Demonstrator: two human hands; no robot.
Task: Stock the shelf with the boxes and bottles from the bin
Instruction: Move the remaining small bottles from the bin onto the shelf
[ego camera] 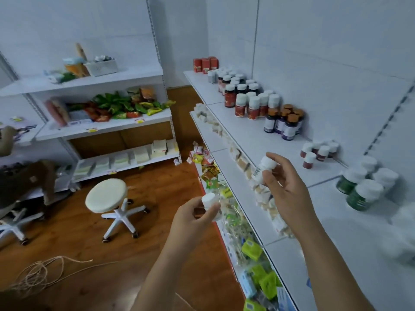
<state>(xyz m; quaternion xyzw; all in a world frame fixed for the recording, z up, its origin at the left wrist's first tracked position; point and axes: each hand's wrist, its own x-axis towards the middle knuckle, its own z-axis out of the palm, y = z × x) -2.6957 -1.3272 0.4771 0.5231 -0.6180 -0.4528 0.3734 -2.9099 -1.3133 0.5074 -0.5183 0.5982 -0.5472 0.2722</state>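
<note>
- White bottle (pixel 263 168): small, white plastic, white cap, barcode label on its side; tilted, cap up and toward the wall, held above the front edge of the shelf (pixel 258 135).
- Right hand (pixel 285 187): fingers and thumb curled round the white bottle's lower body, clamped on it.
- Second bottle (pixel 211 205): white cap, clear or pale body, brownish label partly hidden by fingers; held lower and out over the aisle, beside the shelf's front.
- Left hand (pixel 194 213): thumb and fingers pinch the second bottle just below its cap.
- Shelf: white, long, running along the right wall.
- Stock on shelf, near to far: green bottles (pixel 359 189) with white caps; small dark red bottles (pixel 318 152); purple-labelled bottles (pixel 284 124) with amber caps; red-labelled bottles (pixel 253 104); red boxes (pixel 205 63) at the far end.
- Lower tier: packets in green, yellow and blue wrappers (pixel 258 265).
- Floor: brown wood; white round stool (pixel 106 194) on castors; loose cord coil (pixel 38 274).
- Far shelving unit (pixel 107 124): snack packets and pale boxes.
</note>
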